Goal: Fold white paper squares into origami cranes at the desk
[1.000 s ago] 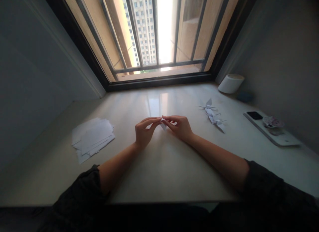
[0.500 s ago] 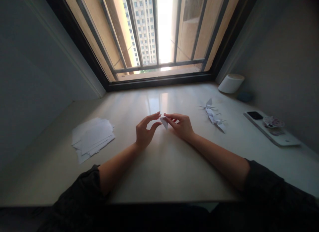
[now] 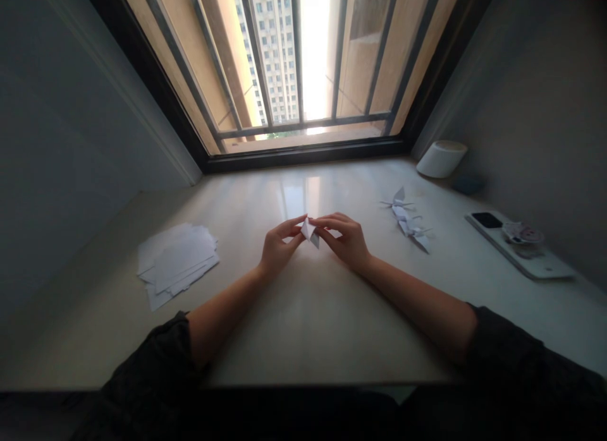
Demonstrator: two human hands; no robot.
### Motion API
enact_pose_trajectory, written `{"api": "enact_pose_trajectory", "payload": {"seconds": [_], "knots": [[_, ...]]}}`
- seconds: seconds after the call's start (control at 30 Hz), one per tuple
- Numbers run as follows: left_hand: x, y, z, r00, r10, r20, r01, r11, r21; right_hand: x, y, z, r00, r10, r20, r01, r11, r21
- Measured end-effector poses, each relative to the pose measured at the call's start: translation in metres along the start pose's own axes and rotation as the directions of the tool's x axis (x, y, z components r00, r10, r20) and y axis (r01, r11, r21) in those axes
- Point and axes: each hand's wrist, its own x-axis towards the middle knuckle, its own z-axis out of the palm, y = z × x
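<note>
Between my hands is a small piece of folded white paper (image 3: 310, 230), with pointed flaps spread apart at its front. My left hand (image 3: 281, 240) pinches its left edge between thumb and fingers. From the other side my right hand (image 3: 345, 237) grips the right edge, the fingers bent over it. Part of the paper is hidden behind the fingertips. To the right of my right hand, several folded paper cranes (image 3: 406, 221) lie close together in a row.
A stack of white paper sheets (image 3: 180, 261) lies on the pale tabletop (image 3: 303, 327) at the left. At the right rests a white phone (image 3: 526, 251) with a round grip on its back. A white cylindrical object (image 3: 442, 159) stands by the barred window (image 3: 303, 151).
My left fingers have closed onto the paper's left side, where they were apart from it before. The paper has opened out and shows more of its flaps.
</note>
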Motion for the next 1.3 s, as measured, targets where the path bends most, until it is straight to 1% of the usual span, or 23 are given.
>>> {"api": "enact_pose_trajectory", "payload": {"seconds": [0.17,0.33,0.47,0.53,0.8,1.1,1.23,1.3], "knots": [[0.0019,-0.0016,-0.0005,1.000,-0.025,0.006,0.025,0.998,-0.055,0.0003,-0.0010,-0.0005,1.000,0.013,0.005,-0.013,1.000,-0.029],[0.0043,-0.0070,-0.0012,0.998,-0.018,0.055,0.027,0.986,-0.163,0.0006,-0.0016,0.0001,0.999,0.039,0.031,-0.038,0.998,-0.049],[0.0049,-0.0090,-0.0013,0.999,-0.025,0.041,0.032,0.979,-0.199,0.0019,-0.0020,0.0007,0.996,0.006,0.091,-0.007,1.000,0.012],[0.0049,-0.0088,-0.0011,0.999,-0.027,0.045,0.036,0.975,-0.219,0.0022,-0.0019,0.0009,0.995,-0.022,0.101,0.019,0.999,0.029],[0.0046,-0.0072,-0.0003,0.997,-0.018,0.080,0.033,0.980,-0.197,0.0014,0.0016,0.0022,0.992,-0.075,0.097,0.069,0.995,0.069],[0.0036,-0.0005,0.0019,0.999,-0.050,0.021,0.054,0.969,-0.239,0.0012,0.0026,0.0024,0.993,-0.031,0.114,0.036,0.999,-0.042],[0.0028,-0.0027,0.0017,0.996,-0.090,0.006,0.089,0.973,-0.213,0.0010,0.0043,0.0028,0.994,-0.032,0.102,0.036,0.998,-0.041],[0.0024,-0.0045,0.0021,0.996,-0.087,0.003,0.086,0.974,-0.210,0.0008,0.0052,0.0029,0.994,-0.027,0.107,0.031,0.999,-0.034]]}}
